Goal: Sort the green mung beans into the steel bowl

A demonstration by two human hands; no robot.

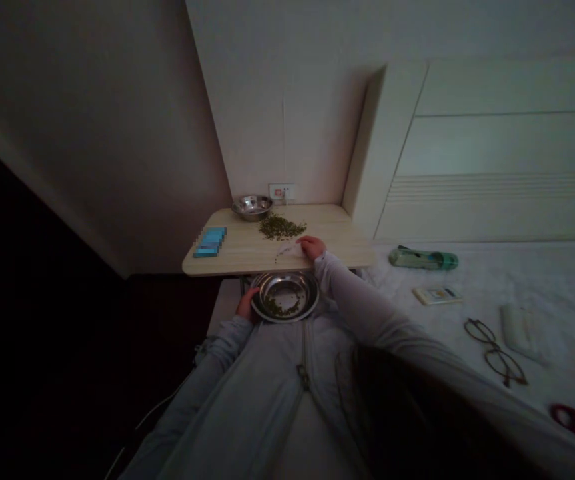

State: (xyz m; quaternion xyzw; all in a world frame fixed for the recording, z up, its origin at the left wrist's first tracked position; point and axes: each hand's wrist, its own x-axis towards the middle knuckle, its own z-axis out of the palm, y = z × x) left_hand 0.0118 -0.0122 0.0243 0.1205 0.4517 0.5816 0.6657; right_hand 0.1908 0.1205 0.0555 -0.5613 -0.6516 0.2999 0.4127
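Note:
My left hand [247, 304] is wrapped round the left rim of a shiny metal bowl [286, 319], held over my lap just below the table's front edge. Small green bean-like grains [282, 307] lie inside it; whether it is one bowl or two nested ones is unclear. On the wooden tabletop [242, 257], my right hand [312, 248] pinches a thin whitish tissue-like piece [290, 249] resting near the front edge. A few dark grains are beside that piece. Behind it spreads a loose pile of green grains [281, 228].
Another metal bowl [252, 208] stands at the table's back left, with a blurred blue object [210, 242] at the left edge. On the bed to the right lie a green bottle [424, 259], a phone-like object [437, 296], glasses [496, 352] and red-handled scissors [574, 421].

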